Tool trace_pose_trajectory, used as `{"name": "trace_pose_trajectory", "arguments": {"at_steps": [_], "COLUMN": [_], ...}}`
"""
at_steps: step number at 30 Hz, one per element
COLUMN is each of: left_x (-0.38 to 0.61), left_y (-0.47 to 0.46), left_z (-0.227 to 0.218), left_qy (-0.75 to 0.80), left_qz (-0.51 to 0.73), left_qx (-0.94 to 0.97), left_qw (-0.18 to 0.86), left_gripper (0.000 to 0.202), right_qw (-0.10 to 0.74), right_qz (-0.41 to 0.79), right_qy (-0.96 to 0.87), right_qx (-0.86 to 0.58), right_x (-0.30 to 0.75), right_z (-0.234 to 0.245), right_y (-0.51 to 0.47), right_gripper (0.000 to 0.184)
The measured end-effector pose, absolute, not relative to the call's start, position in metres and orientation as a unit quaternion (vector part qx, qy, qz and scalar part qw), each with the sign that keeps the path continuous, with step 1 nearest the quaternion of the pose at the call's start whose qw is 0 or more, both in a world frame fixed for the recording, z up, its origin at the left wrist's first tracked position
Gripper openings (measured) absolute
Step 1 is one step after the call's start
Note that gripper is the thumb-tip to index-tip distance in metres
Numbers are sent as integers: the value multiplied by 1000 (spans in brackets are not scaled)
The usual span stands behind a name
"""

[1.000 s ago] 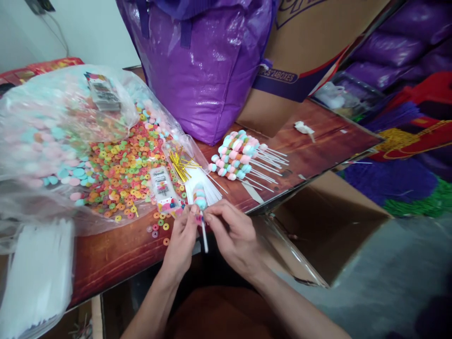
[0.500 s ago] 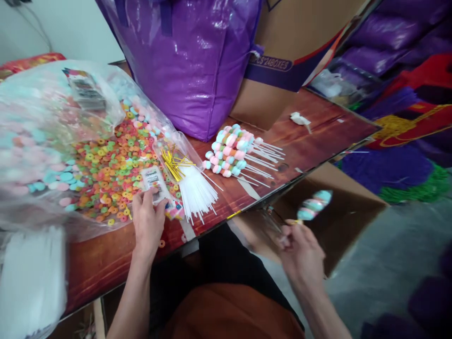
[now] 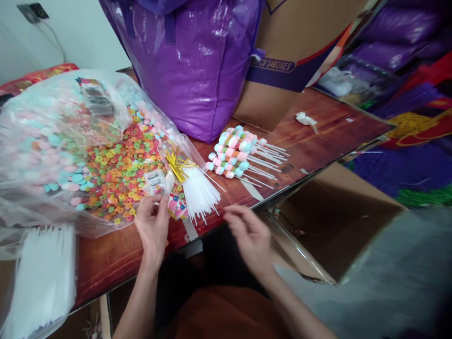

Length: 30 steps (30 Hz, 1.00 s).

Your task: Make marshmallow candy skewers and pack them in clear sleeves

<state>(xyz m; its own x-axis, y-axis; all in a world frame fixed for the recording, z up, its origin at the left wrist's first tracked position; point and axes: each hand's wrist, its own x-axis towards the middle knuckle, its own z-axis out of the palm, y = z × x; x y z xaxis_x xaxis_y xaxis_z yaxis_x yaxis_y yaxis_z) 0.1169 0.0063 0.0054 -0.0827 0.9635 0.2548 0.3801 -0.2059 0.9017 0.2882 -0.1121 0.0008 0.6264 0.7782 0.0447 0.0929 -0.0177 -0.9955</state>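
Note:
My left hand (image 3: pixel 152 226) pinches the edge of a small clear printed plastic bag (image 3: pixel 155 181), held over the ring candies. My right hand (image 3: pixel 249 235) is empty, fingers stretched out and slightly apart, at the table's front edge. Near its fingertips lies a fan of white sticks (image 3: pixel 201 193), with gold twist ties (image 3: pixel 178 165) on top. Behind them are stacked marshmallow skewers (image 3: pixel 233 150), pink, blue and white, their sticks pointing right. Orange, green and yellow ring candies (image 3: pixel 123 174) spread out left of the ties. Small printed cards or labels (image 3: pixel 176 206) lie beside my left hand.
A large clear bag of marshmallows (image 3: pixel 35 136) covers the table's left side. More white sticks in a plastic bag (image 3: pixel 45 278) lie front left. A purple bag (image 3: pixel 190 70) and a carton (image 3: pixel 271 103) stand behind. An open cardboard box (image 3: pixel 328 226) sits below the table's right edge.
My right hand has moved left from over the cardboard box to the table edge. It has let go of the wrapped marshmallow skewer, now out of sight. My left hand has drawn up the clear bag.

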Motion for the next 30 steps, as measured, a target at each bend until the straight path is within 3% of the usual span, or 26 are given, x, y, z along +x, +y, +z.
{"name": "trace_pose_trajectory", "arguments": {"at_steps": [3,5,8,11,13,19,25,30], "left_x": [134,143,148,146,142,137,155,154], "left_y": [-14,-26,-38,-39,-34,-14,-24,-21], "left_z": [12,13,10,8,8,9,16,17], "left_qy": [515,502,462,385,352,366,438,420], "left_qz": [494,537,576,459,402,471,592,570], "left_qx": [622,564,368,193,129,118,203,162], "left_qw": [322,376,565,777,835,794,645,687], "left_gripper": [10,12,23,38,44,30,35,33], "right_qw": [616,637,657,617,599,573,563,540], "right_qz": [438,479,486,510,496,441,416,422], "right_qy": [-329,-288,-272,-307,-341,-420,-413,-424], "right_qx": [-566,-530,-508,-515,-529,-549,-583,-592], "right_x": [250,237,232,237,241,255,263,275], "right_z": [10,11,11,17,21,18,4,2], "right_y": [-80,-62,-49,-52,-56,-60,-61,-61], "right_gripper": [26,18,15,14,15,31,47,46]}}
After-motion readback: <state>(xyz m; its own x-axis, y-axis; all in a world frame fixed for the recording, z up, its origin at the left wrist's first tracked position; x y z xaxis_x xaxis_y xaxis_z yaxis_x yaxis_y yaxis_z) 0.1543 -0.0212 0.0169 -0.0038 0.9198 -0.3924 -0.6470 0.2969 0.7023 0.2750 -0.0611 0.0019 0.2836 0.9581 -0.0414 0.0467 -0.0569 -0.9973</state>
